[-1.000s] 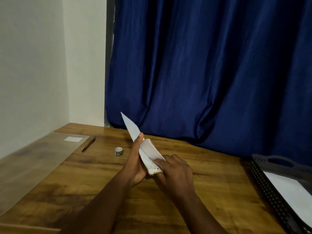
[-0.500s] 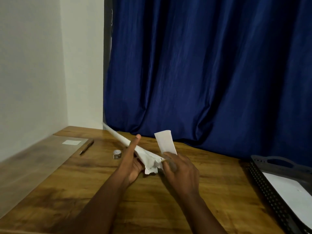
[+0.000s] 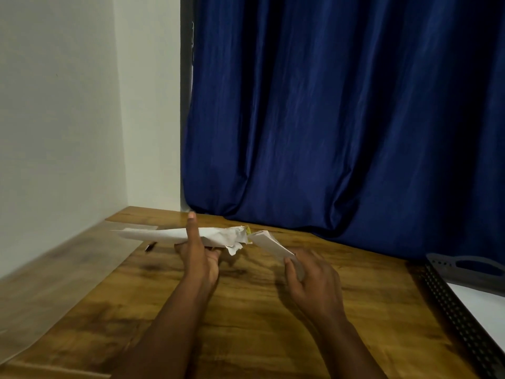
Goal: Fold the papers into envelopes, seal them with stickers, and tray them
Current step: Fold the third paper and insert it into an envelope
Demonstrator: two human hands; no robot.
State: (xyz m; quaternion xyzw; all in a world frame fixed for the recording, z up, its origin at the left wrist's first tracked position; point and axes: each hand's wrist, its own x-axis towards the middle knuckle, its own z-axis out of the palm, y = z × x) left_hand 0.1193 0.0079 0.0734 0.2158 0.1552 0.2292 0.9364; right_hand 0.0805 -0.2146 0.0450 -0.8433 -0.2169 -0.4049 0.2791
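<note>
The paper [image 3: 175, 234] looks light, thin and easily creased, already crumpled near its middle, so it is best held at the folded edges. It hangs above the bench [image 3: 246, 310] at frame centre. The left hand [image 3: 198, 258] pinches it with the thumb on top; the right hand [image 3: 311, 280] grips the folded flap at its right end. The tray [image 3: 448, 296] sits at lower right.

Both forearms outstretched, left hand [image 3: 198, 254] thumb-up in a grip, right hand [image 3: 314, 283] pinching.
</note>
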